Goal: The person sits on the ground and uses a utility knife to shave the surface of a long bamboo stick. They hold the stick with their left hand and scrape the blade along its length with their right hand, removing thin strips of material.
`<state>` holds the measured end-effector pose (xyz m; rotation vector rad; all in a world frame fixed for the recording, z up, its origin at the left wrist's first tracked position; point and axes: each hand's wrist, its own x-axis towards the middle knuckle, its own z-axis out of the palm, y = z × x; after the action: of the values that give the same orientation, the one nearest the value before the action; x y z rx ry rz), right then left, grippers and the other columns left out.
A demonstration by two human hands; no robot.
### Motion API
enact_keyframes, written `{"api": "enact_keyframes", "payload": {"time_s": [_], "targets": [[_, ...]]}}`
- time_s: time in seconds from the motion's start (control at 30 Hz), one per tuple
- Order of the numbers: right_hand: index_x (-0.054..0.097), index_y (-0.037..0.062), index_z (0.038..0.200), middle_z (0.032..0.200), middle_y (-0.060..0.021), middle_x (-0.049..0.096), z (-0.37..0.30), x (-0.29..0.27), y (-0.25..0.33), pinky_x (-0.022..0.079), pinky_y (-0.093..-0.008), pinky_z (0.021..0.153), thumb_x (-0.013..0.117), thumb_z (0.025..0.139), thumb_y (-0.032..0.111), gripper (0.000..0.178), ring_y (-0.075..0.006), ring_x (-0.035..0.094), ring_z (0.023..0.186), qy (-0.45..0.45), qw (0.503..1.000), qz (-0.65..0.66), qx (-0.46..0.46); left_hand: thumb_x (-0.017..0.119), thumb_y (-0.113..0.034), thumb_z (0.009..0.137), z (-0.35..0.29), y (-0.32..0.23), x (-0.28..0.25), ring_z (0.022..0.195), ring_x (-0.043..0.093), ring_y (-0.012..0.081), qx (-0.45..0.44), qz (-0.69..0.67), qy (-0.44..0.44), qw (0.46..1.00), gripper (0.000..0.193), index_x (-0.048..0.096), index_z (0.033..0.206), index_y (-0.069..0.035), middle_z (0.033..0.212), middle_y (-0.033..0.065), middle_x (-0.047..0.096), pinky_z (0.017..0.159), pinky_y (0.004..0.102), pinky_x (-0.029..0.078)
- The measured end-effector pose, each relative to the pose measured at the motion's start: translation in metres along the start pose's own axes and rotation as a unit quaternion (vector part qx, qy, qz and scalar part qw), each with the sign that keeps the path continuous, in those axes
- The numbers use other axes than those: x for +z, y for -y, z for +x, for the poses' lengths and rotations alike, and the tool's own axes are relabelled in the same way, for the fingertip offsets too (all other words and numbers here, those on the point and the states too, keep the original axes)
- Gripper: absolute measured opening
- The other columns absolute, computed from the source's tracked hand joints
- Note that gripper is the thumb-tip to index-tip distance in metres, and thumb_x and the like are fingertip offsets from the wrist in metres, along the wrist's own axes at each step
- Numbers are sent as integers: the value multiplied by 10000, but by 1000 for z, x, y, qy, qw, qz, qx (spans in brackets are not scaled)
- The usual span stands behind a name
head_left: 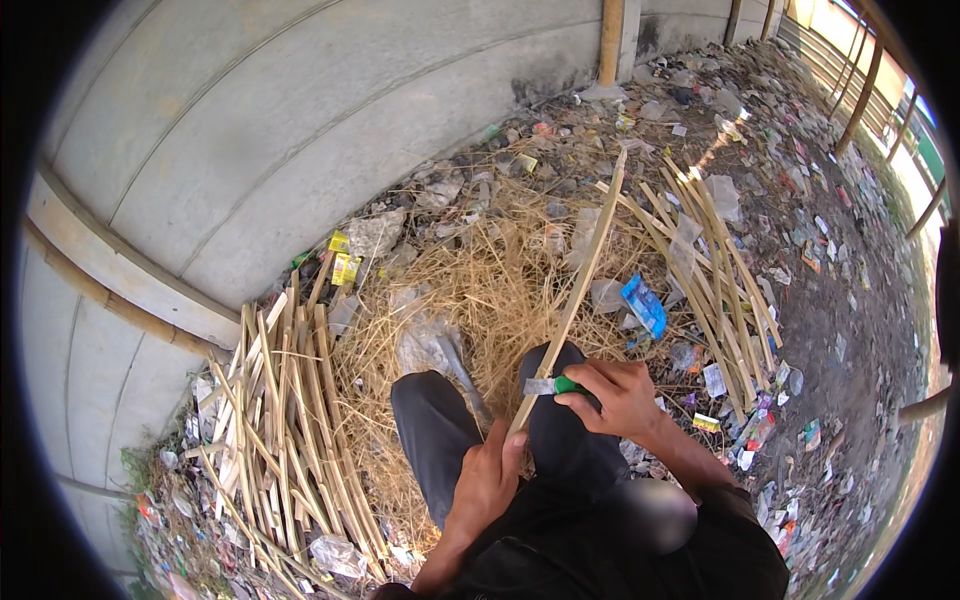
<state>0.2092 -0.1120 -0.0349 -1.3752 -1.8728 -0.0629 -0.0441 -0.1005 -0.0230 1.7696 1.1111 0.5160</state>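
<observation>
A long pale bamboo strip (582, 285) slants up and away from my lap, its far end near the litter by the wall. My left hand (485, 475) is closed round its near end, thumb on top. In my right hand (617, 398) is a green-handled knife (541, 386), gripped in closed fingers. Its short grey blade lies across the strip just above my right knee, touching or nearly touching it. Dry straw-coloured shavings (490, 265) are heaped on the ground beyond my knees.
A pile of bamboo strips (300, 430) lies on the left, and a smaller bundle (715, 285) on the right. Plastic litter covers the ground, including a blue wrapper (644, 306). A grey concrete wall (330, 110) runs along the left and back. Bamboo posts (862, 95) stand far right.
</observation>
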Motion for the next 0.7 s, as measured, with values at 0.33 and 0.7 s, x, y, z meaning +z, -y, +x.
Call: {"api": "enact_keyframes", "payload": {"time_s": [0.33, 0.7], "targets": [[742, 29, 1111, 937, -142, 792, 14, -18, -50, 584, -365, 587, 780, 1029, 261, 250, -294, 760, 677, -138, 979, -34, 143, 493, -339, 1187, -23, -3, -8, 862, 656, 589, -37, 37, 37, 998, 340, 582, 1149, -14, 798, 335, 662, 709, 634, 477], [719, 32, 1112, 922, -109, 779, -2, -9, -42, 571, -373, 597, 794, 1012, 273, 271, -305, 762, 710, -71, 992, 25, 102, 381, -427, 1219, -22, 31, -19, 560, 615, 297, -95, -115, 66, 987, 521, 604, 1018, -1, 670, 127, 578, 573, 436, 493]]}}
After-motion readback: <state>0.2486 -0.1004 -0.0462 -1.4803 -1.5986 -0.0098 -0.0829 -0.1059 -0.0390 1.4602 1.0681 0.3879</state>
